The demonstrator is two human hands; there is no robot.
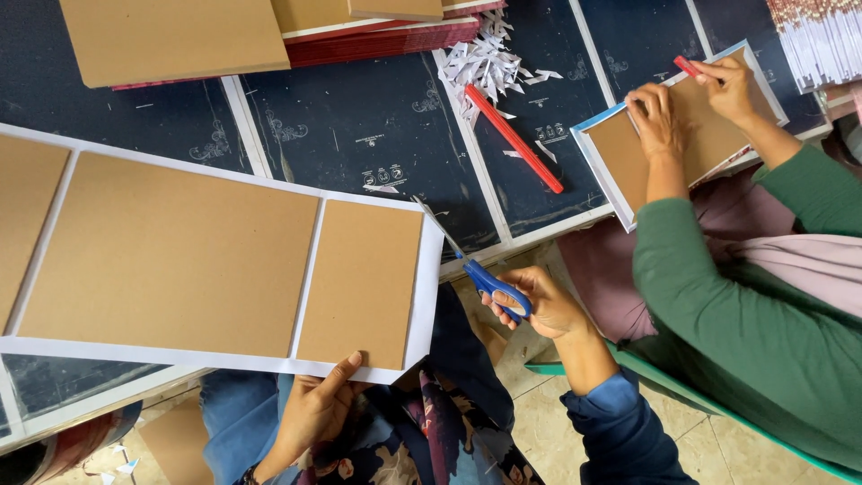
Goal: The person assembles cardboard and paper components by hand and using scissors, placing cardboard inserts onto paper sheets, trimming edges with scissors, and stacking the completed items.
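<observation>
The book-cover sheet (215,260) filling the left centre of the frame, brown boards glued on white paper, looks light, stiff and best pinched at its bare lower edge, where the left hand (316,409) grips it, while the right hand (539,301) closes around blue-handled scissors (476,269) at centre, blades at the sheet's corner.

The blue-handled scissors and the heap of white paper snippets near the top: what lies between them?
In the head view, between the scissors and the snippets lies dark printed sheet, with a red ruler-like strip just right of that line.
</observation>
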